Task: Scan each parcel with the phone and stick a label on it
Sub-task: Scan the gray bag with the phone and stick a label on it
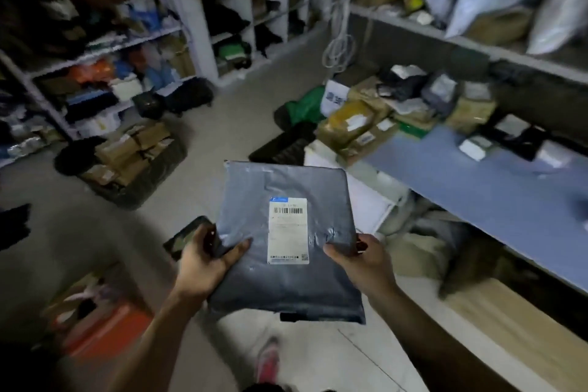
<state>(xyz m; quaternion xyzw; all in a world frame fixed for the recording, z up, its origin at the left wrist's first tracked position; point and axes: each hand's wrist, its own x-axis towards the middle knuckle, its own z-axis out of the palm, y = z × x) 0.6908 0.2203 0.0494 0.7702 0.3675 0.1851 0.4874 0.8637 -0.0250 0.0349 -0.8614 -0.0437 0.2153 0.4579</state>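
I hold a flat grey plastic parcel (pixel 286 188) in front of me with both hands, above the floor. A white shipping label with a barcode (pixel 288 231) is stuck on its upper face. My left hand (pixel 203 261) grips the parcel's left edge, thumb on top, and the same hand also holds a dark phone (pixel 183 237) that sticks out to the left behind the parcel. My right hand (pixel 362 259) pinches the parcel's right edge.
A blue-topped table (pixel 477 181) runs along the right, with a heap of brown and grey parcels (pixel 397 108) at its far end. Shelves full of packages (pixel 95 51) line the left and back walls. Boxes on a dark mat (pixel 133 153) and an orange crate (pixel 105 328) stand on the floor.
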